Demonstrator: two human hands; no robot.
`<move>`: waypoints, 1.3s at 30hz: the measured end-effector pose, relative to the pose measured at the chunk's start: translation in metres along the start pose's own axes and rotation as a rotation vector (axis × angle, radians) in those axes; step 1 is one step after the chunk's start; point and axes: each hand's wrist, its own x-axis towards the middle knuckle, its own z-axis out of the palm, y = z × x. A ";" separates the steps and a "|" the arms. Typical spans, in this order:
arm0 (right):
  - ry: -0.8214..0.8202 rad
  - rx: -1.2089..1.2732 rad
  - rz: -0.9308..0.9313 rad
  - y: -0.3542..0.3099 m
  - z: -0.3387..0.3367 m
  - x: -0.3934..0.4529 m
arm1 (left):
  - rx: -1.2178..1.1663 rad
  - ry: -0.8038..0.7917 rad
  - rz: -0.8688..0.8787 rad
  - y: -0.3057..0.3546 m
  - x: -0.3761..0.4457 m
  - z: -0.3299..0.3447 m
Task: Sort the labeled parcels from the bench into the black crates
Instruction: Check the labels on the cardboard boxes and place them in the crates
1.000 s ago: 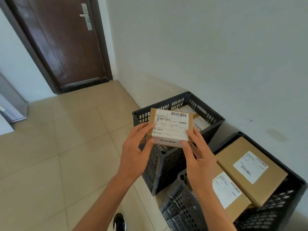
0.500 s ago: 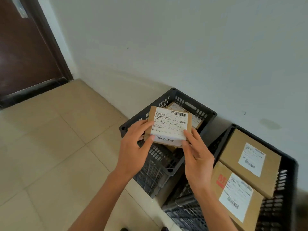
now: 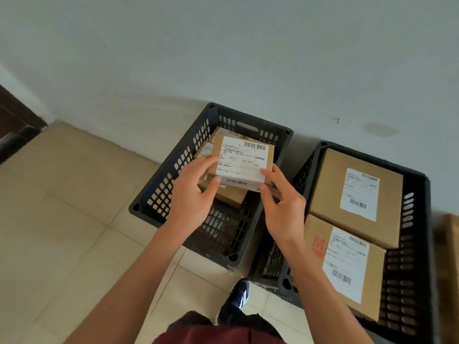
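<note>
A small brown parcel (image 3: 244, 160) with a white barcode label hangs over the left black crate (image 3: 173, 180). My left hand (image 3: 192, 192) pinches its left edge, thumb under the label, and my right hand (image 3: 283, 207) pinches its lower right corner. Several small labeled parcels (image 3: 229, 198) lie inside that crate beneath it. The right black crate (image 3: 419, 244) holds two large labeled boxes, one at the back (image 3: 355, 194) and one at the front (image 3: 347, 271).
Both crates stand on a beige tiled floor against a pale wall. A dark door frame (image 3: 17, 125) shows at the far left. My shoe (image 3: 236, 301) is on the floor between the crates. A brown edge (image 3: 450, 256) sits at the far right.
The view has swung down and right, bringing the crates below me. The parcel, held in both hands, has moved from in front of the left crate to above its inside.
</note>
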 end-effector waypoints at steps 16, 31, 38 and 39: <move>0.041 -0.187 0.112 0.050 0.045 0.073 | 0.026 -0.142 -0.090 -0.063 0.086 0.033; 0.145 -0.252 0.447 0.116 0.150 0.183 | 0.111 -0.505 -0.168 -0.189 0.197 0.070; 0.188 -0.219 0.462 0.139 0.171 0.216 | 0.195 -0.587 -0.127 -0.208 0.227 0.083; 0.189 -0.204 0.463 0.140 0.172 0.220 | 0.213 -0.594 -0.127 -0.209 0.230 0.085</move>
